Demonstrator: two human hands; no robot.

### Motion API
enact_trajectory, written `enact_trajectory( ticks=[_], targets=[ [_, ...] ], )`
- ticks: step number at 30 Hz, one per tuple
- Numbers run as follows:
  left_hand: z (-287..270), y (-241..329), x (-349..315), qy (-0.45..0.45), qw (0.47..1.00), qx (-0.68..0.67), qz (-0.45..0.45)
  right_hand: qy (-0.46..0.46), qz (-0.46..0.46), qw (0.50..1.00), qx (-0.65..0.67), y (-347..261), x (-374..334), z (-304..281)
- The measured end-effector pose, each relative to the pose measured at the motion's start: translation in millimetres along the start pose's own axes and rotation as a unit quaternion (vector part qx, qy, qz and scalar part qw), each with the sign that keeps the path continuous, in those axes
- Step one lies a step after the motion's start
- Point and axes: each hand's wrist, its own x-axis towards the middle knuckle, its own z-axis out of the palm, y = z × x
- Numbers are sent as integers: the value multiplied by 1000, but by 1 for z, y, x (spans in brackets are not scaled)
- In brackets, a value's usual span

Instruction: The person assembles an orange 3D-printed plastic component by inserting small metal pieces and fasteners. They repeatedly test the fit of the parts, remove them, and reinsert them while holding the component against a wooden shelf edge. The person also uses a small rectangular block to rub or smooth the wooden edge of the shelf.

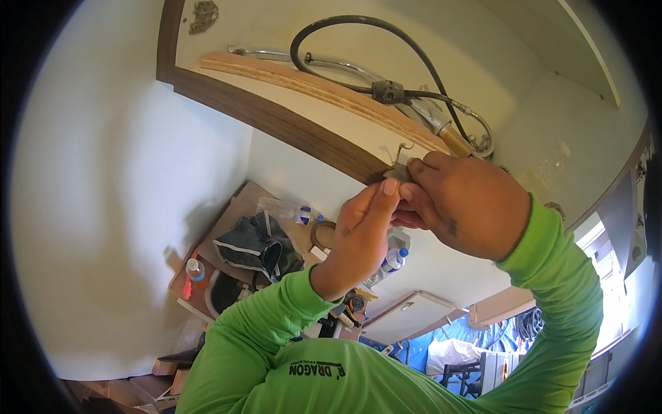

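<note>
Both hands are raised and meet at the lower front edge of an open wall cabinet (276, 124). Between my fingertips is a small flat grey piece (396, 174), partly covered, so its kind does not show. My left hand (365, 224) is closed, thumb and fingers pinching at its lower side. From the right, my right hand (472, 200) is closed on it too, its fingers curled and partly hidden. Thin brownish strands (401, 148) stick up just behind the piece. A plywood strip (310, 81) lies in the cabinet behind the dark wood edge.
A black hose (386, 24) loops inside the cabinet beside metal pipe fittings (441, 124). A clear bottle (548, 169) stands farther right. Below, a cluttered surface holds a dark bag (255, 245), a small bottle (195, 268) and a blue-capped bottle (393, 261). Blue sheeting (420, 348) covers the floor.
</note>
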Motion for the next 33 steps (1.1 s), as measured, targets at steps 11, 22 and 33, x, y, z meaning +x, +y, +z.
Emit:
enact_trajectory(
  ticks=[11,22,33],
  targets=[
    [28,7,-25,11,999,-6,-37,-37,-15,999,10,-11,-27,-19],
    [28,3,-30,-7,1000,-9,-21,18,-32,999,29,-12,-21,-14],
    [0,-2,-12,-33,999,-4,-14,-27,-14,1000,-2,3,-2,-4]
  ],
)
